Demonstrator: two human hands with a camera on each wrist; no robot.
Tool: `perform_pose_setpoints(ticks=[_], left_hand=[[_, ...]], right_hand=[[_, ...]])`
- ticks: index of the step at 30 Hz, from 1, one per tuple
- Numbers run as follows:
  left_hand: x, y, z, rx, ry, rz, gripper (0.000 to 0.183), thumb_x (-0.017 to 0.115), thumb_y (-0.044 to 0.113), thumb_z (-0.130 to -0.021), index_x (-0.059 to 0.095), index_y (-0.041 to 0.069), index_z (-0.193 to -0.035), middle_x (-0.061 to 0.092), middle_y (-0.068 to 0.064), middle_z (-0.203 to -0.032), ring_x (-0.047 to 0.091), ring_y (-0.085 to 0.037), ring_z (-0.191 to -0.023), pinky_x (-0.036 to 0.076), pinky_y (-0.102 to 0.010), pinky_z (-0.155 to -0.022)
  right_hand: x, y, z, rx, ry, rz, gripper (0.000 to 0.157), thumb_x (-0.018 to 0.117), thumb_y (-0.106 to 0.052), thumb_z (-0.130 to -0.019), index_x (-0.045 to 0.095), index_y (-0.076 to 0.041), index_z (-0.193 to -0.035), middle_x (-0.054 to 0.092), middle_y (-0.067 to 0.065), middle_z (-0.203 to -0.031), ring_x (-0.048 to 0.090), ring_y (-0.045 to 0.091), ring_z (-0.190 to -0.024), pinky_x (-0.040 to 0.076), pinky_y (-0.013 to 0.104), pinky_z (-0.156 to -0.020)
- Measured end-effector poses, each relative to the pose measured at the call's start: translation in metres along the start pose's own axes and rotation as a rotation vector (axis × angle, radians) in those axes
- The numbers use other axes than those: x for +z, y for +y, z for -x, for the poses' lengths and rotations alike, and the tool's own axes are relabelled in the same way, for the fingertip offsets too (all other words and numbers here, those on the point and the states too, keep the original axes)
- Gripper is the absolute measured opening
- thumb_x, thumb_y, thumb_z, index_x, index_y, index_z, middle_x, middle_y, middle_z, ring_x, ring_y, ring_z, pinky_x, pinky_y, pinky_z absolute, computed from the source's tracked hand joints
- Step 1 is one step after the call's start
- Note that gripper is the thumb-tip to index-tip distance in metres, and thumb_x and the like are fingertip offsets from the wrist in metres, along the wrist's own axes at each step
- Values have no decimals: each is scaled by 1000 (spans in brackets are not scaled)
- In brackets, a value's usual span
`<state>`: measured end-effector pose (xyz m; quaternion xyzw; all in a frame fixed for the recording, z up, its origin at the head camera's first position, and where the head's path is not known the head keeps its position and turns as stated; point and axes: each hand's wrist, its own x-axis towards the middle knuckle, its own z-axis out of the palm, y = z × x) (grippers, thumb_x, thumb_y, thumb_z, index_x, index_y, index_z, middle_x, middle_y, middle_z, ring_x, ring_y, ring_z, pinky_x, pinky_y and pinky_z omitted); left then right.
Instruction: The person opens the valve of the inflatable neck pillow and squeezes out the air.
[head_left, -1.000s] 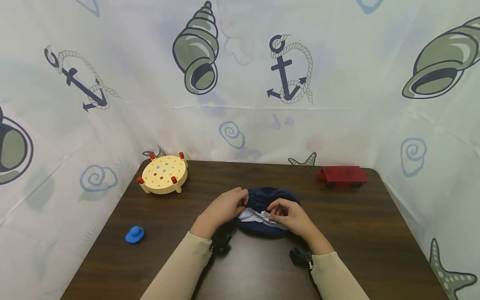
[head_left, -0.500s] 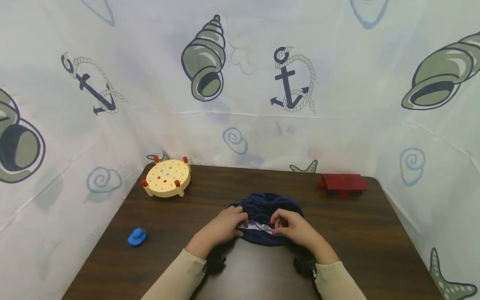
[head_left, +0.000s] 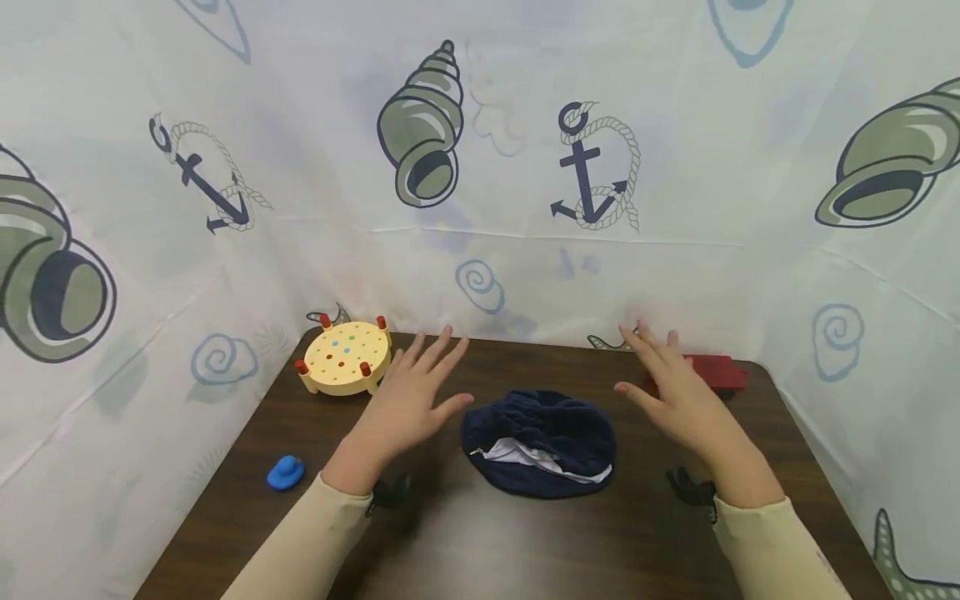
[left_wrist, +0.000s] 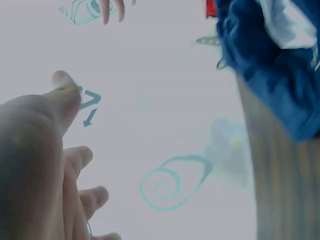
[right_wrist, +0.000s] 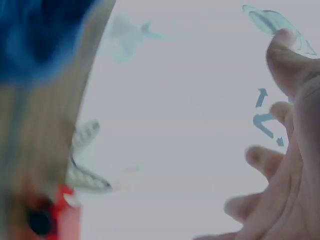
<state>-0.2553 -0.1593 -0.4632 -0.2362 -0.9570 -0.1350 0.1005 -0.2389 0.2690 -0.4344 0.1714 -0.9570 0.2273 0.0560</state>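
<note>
A dark navy cloth pouch lies on the table, its zipped mouth parted along the front so the white lining shows. To its left, my left hand is raised with fingers spread, holding nothing. On the other side my right hand is lifted too, its fingers spread and straight. Neither hand touches the pouch. In the left wrist view the pouch appears at upper right, apart from the thumb; the right wrist view catches its blurred edge at upper left.
At the back left stands a round yellow pegboard stool with red-tipped legs. A small blue hat-shaped toy sits at the left. Behind my right hand is a red wagon-like toy, partly hidden. A patterned cloth surrounds the dark wooden table.
Both hands have let go of the pouch, risen and moved apart, fingers now spread. The pouch stays on the table with its white lining showing more. The head view has shifted slightly.
</note>
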Motion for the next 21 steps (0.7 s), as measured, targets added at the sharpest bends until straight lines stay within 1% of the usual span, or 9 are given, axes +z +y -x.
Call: perform_pose_setpoints(ticks=[2,5,8,10,12,14,15,19,21], left_hand=[[-7,-3,-8,-62,-1,-38,88,47,81,-102,17,41,-175,9,2,-186,4,-48,-170,12,-79,-129],[-5,-10,-18,-151,-6,-96,92,35,90,-98,13,45,-175,2,2,-186,-7,-51,-169,3,-82,-127],[5,-20,-20,-224,-15,-121,96,29,95,-95,10,46,-174,-2,2,-186,-13,-53,-167,-3,-86,-124],[11,-25,-19,-255,-19,-134,97,29,96,-94,8,46,-174,-4,3,-186,-14,-53,-166,-3,-87,-123],[16,-29,-18,-272,-15,-138,97,30,95,-94,10,45,-175,-4,3,-186,-13,-54,-166,-2,-88,-122],[18,-30,-17,-277,-8,-130,95,34,93,-96,10,45,-175,-5,4,-186,-14,-54,-166,-3,-88,-122],[18,-29,-17,-274,-1,-128,95,35,92,-97,12,44,-175,-4,3,-186,-13,-54,-166,-2,-88,-122],[13,-25,-18,-271,-2,-123,93,34,91,-97,12,44,-175,-2,3,-186,-14,-54,-166,0,-88,-122],[11,-23,-19,-271,-5,-131,94,31,93,-96,13,44,-175,-1,2,-186,-12,-54,-166,3,-88,-122]], right_hand=[[-11,1,-9,35,18,113,96,66,-57,-105,7,-37,-177,-2,14,-185,-10,67,-160,12,93,-114],[-16,1,-22,88,42,247,98,57,-72,-103,2,-38,-176,-14,12,-184,-17,69,-157,8,98,-108],[-12,3,-30,119,48,295,99,50,-80,-100,2,-38,-176,-17,11,-183,-21,68,-157,3,99,-107],[-8,4,-33,127,43,299,99,50,-81,-100,2,-39,-176,-17,11,-183,-23,67,-156,1,99,-107],[-5,5,-34,131,38,300,100,48,-83,-99,2,-39,-176,-17,11,-183,-24,67,-156,-1,98,-107],[-4,6,-34,139,34,294,100,48,-84,-99,2,-39,-176,-18,11,-183,-25,65,-156,-2,98,-108],[-4,7,-33,142,33,291,100,48,-84,-99,1,-39,-176,-19,11,-183,-25,65,-156,-3,98,-108],[-5,9,-30,151,37,273,101,47,-84,-99,-1,-39,-176,-20,10,-183,-26,63,-157,-3,97,-108],[-5,10,-29,150,39,268,101,48,-83,-99,-2,-39,-175,-20,10,-183,-26,63,-157,-4,97,-108]])
